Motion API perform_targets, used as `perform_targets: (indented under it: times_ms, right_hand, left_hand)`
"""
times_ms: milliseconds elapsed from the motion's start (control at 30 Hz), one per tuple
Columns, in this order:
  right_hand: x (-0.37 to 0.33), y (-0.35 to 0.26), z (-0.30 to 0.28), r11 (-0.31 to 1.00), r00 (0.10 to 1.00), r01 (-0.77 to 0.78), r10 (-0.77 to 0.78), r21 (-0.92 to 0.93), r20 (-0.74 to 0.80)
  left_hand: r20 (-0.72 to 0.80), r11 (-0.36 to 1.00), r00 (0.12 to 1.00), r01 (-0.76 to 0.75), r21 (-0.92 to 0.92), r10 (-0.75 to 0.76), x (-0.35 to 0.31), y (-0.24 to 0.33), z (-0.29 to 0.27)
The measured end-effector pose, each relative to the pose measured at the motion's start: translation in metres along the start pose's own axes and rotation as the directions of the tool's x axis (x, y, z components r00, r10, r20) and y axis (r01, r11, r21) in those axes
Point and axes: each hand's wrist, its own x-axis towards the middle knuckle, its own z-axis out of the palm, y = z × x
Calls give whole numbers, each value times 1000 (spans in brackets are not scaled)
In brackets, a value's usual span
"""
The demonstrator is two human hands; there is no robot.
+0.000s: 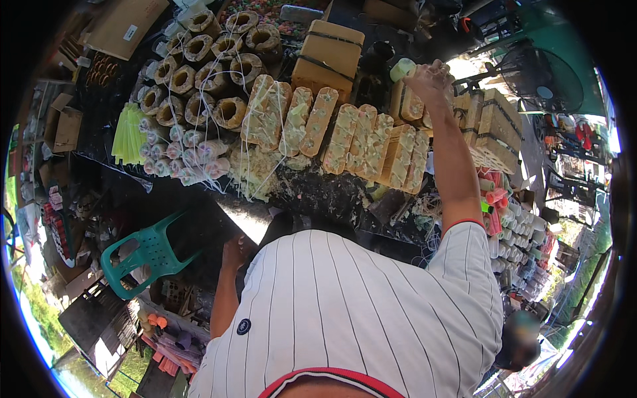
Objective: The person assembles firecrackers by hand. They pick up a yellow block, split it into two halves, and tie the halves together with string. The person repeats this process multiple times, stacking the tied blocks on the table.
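My right hand point(432, 81) reaches far out over the back right of the table, its fingers closed around a pale green, cup-shaped piece point(402, 69). Just below that hand lie wooden mould blocks point(408, 106) crusted with pale wax. More wax-caked blocks point(358, 136) stand in a row to the left, with pale strings trailing over some of them. My left hand point(235, 252) hangs low beside my body, apart from the table; its fingers are too dark to make out.
Thick hollow tubes point(198, 48) stand at the back left, near wrapped candle-like rolls point(192, 156) and yellow-green sticks point(129, 132). A strapped wooden block point(330, 53) sits behind. A green plastic chair point(149, 249) is at left, a fan point(541, 79) at far right.
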Motion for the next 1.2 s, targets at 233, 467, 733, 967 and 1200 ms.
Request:
perform_targets:
  times_ms: [233, 467, 733, 967, 1200]
  right_hand:
    - [1, -52, 9, 872, 962, -103, -35, 479, 271]
    - [24, -2, 23, 846, 934, -275, 123, 457, 335]
    - [1, 53, -88, 575, 991, -25, -93, 818, 95]
    - [-108, 84, -250, 471, 816, 557, -465, 684, -344]
    - [-282, 20, -319, 490, 625, 614, -780, 618, -2]
  left_hand:
    - [-31, 999, 999, 39, 5, -39, -3, -21, -7]
    - [-81, 983, 986, 132, -124, -143, -33, -30, -6]
    - [-110, 979, 973, -202, 12, 202, -9, 31, -50]
    - [-340, 695, 667, -717, -52, 663, -7, 237, -154]
    - [-489, 269, 164, -951, 152, 856, -34, 373, -164]
